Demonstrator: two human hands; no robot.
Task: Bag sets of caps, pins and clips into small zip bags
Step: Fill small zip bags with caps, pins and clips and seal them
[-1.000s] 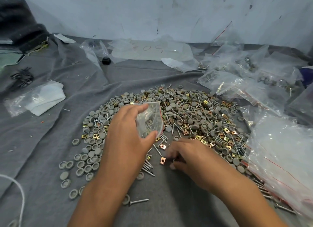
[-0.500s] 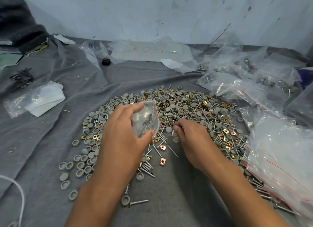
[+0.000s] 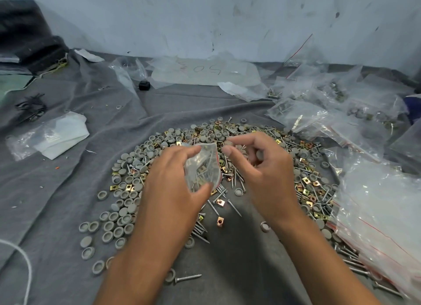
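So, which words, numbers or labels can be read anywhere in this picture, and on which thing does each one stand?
"50" and a fainter mark beside it, too faint to read: handwritten, seen upside down, on the flat clear plastic bag lying at the far edge of the grey cloth.
No other text is readable; the small clear zip bag shows no print.

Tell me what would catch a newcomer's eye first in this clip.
First, the two hands at centre: the left hand holds a small zip bag with pins and a clip inside, while the right hand is raised beside its mouth, fingertips pinched together. Beneath them a wide pile of grey caps, pins and brass clips spreads over the grey cloth. Clear plastic bags are heaped along the right.
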